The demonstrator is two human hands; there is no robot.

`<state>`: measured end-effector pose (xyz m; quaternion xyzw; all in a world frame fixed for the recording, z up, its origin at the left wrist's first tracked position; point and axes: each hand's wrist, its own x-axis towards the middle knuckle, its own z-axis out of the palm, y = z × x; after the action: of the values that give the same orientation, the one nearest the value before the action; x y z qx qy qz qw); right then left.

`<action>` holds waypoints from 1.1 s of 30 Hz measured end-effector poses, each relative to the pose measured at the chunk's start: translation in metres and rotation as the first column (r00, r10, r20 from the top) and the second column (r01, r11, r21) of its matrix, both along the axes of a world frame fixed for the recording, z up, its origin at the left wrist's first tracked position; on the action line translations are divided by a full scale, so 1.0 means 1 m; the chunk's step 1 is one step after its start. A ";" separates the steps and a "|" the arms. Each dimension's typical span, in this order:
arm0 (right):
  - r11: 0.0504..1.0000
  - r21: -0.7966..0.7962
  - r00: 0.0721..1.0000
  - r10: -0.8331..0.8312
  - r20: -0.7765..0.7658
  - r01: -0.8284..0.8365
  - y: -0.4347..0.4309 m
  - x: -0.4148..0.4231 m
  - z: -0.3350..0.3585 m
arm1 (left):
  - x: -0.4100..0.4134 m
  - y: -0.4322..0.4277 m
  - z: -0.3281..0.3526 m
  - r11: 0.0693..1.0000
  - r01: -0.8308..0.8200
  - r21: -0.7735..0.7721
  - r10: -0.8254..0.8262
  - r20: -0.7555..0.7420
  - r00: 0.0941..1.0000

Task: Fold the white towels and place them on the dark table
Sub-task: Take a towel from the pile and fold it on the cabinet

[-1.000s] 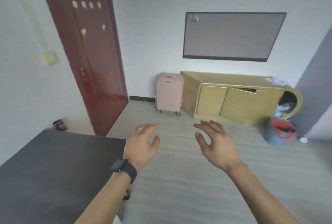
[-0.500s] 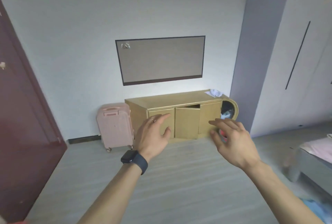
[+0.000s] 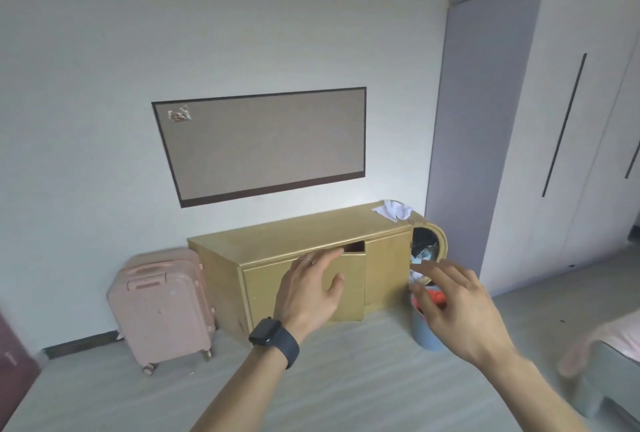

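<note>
Room: bedroom-looking space with a pale plank floor point(image 3: 346, 383); there's a wide open stretch of it between the camera and the far wall.
Hands: left hand point(image 3: 310, 289) and right hand point(image 3: 453, 307) are both raised out front, well apart, fingers loose and spread, gripping nothing. Black watch point(image 3: 273, 336) on the left wrist.
Side edges: a bed corner point(image 3: 616, 341) with a pink cover pokes in at the right, and a dark red door point(image 3: 14, 355) sits at lower left.
Bucket: blue bucket point(image 3: 427, 333) on the floor just beside the cabinet's right end, partly behind the right hand. Something red is in it, can't make out what.
Suitcase: pink suitcase point(image 3: 162, 307), upright, just left of the cabinet.
Cabinet: low yellow cabinet point(image 3: 304, 241) against the far wall. Its middle door point(image 3: 351, 287) hangs ajar, insides too dark to read.
End cubby: round open cubby point(image 3: 427, 246) stuffed with dark and pale stuff, too blurry to name.
Towel-ish: crumpled white cloth point(image 3: 393, 209) on the cabinet top, right end. Can't tell if it's a towel.
Far wall: framed board point(image 3: 263, 144) above the cabinet, white wardrobe point(image 3: 571, 119) to the right.
</note>
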<state>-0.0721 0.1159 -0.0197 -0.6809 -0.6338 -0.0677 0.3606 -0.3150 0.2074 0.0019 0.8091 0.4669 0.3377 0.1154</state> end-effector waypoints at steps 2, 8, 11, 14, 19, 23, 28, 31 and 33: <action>1.000 -0.002 1.000 -0.002 -0.007 0.002 0.044 0.026 -0.009 | 0.030 0.047 -0.009 1.000 0.005 -0.011 -0.005 0.000 1.000; 0.999 -0.007 0.998 0.034 -0.054 -0.035 0.184 0.113 -0.024 | 0.111 0.190 -0.032 0.998 -0.037 -0.051 0.036 -0.032 0.999; 0.998 -0.031 0.996 0.051 -0.068 -0.053 0.251 0.151 -0.031 | 0.141 0.257 -0.041 0.994 -0.063 -0.088 0.059 -0.044 0.997; 0.996 -0.066 0.994 0.055 -0.091 -0.061 0.315 0.178 -0.041 | 0.160 0.312 -0.057 0.987 -0.105 -0.123 0.102 -0.025 0.994; 0.988 -0.136 0.985 0.046 -0.168 -0.070 0.420 0.206 -0.079 | 0.185 0.410 -0.108 0.962 -0.143 -0.232 0.130 -0.069 0.989; 0.971 -0.230 0.979 0.026 -0.203 -0.074 0.504 0.219 -0.110 | 0.203 0.494 -0.153 0.928 -0.164 -0.335 0.131 -0.119 0.984; 0.924 -0.378 0.972 -0.047 -0.232 -0.046 0.601 0.234 -0.138 | 0.231 0.596 -0.189 0.880 -0.153 -0.451 0.108 -0.124 0.986; 0.897 -0.442 0.969 -0.107 -0.223 -0.003 0.655 0.248 -0.163 | 0.250 0.656 -0.210 0.848 -0.146 -0.509 0.092 -0.131 0.987; 0.844 -0.536 0.968 -0.119 -0.223 -0.020 0.686 0.261 -0.188 | 0.263 0.691 -0.224 0.833 -0.143 -0.535 0.068 -0.157 0.985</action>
<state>0.1890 0.8018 -0.2076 -0.7735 -0.5596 0.1873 0.2312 -0.0523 0.8982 -0.2223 0.7365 0.5940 0.1432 0.2904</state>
